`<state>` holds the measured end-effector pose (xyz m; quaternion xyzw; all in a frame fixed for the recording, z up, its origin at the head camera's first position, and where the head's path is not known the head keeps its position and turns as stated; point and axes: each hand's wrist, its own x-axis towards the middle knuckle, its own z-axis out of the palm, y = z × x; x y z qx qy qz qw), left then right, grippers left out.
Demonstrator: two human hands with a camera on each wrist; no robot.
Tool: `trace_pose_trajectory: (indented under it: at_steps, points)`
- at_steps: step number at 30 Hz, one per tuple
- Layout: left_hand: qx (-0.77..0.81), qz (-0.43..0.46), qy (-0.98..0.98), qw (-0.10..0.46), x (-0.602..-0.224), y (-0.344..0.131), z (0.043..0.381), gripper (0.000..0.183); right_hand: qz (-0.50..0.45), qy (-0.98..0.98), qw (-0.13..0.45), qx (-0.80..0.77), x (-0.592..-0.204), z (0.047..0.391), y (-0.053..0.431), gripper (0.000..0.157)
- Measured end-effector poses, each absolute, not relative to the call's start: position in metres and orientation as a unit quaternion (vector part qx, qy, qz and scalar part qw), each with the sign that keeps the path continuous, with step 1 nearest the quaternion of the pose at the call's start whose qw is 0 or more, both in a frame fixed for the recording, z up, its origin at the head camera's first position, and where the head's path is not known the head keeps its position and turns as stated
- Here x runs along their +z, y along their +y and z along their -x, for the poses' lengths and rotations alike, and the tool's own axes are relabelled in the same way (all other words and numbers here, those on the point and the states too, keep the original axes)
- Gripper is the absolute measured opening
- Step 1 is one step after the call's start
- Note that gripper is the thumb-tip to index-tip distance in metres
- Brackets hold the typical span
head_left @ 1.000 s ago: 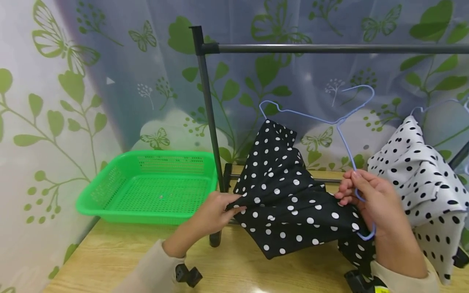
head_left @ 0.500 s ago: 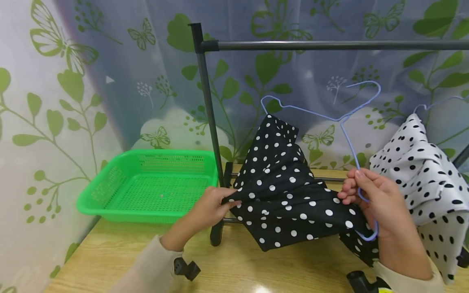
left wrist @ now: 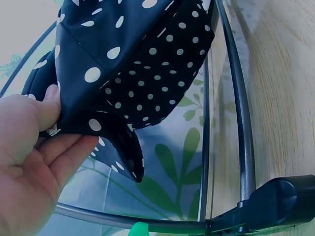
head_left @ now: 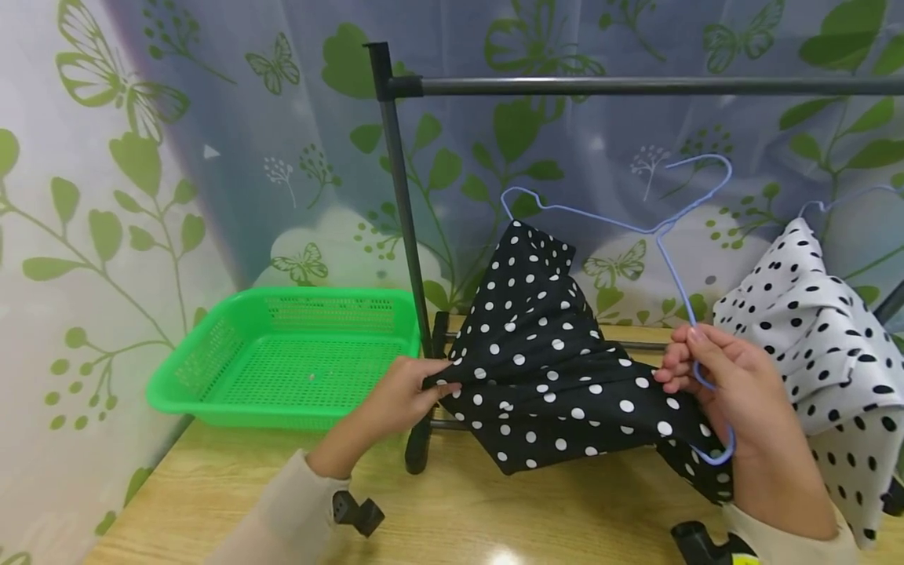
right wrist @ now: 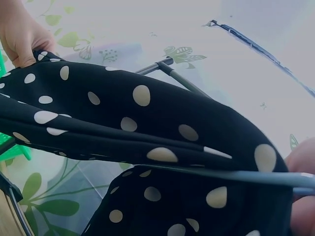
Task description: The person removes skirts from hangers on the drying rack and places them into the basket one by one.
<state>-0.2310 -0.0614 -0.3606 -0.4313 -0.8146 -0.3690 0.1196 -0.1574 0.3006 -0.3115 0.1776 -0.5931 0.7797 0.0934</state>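
One black, white-dotted cloth garment (head_left: 533, 369), seemingly half-fitted, hangs from one end of a blue wire hanger (head_left: 662, 227) held by the right hand (head_left: 741, 392), not yet on the dark metal rail (head_left: 565, 86) (head view). Left wrist: left hand (left wrist: 29, 189) pinches the garment's edge. Right wrist: garment stretched between both hands.

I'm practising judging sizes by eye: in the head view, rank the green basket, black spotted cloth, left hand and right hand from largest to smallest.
1. Black spotted cloth and green basket: too alike to rank
2. Right hand
3. Left hand
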Motion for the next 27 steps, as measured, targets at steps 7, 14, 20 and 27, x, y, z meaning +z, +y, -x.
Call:
trace_pose_trajectory:
  at_steps: [7, 14, 20, 27]
  points:
    - [-0.376, 0.431, -0.812, 0.114, -0.358, -0.063, 0.231, 0.018, -0.172, -0.590, 0.084, 0.785, -0.311, 0.157, 0.303, 0.020]
    - [-0.374, 0.419, -0.818, 0.126, -0.358, -0.067, 0.232, 0.017, -0.172, -0.584, 0.092, 0.788, -0.311, 0.157, 0.304, 0.020]
    - [-0.360, 0.419, -0.823, 0.131, -0.359, -0.066, 0.230, 0.017, -0.155, -0.565, 0.079, 0.807, -0.313, 0.160, 0.308, 0.021]
    - [-0.352, 0.432, -0.820, 0.135, -0.362, -0.064, 0.226, 0.019, -0.154, -0.507, 0.053, 0.846, -0.317, 0.164, 0.311, 0.025]
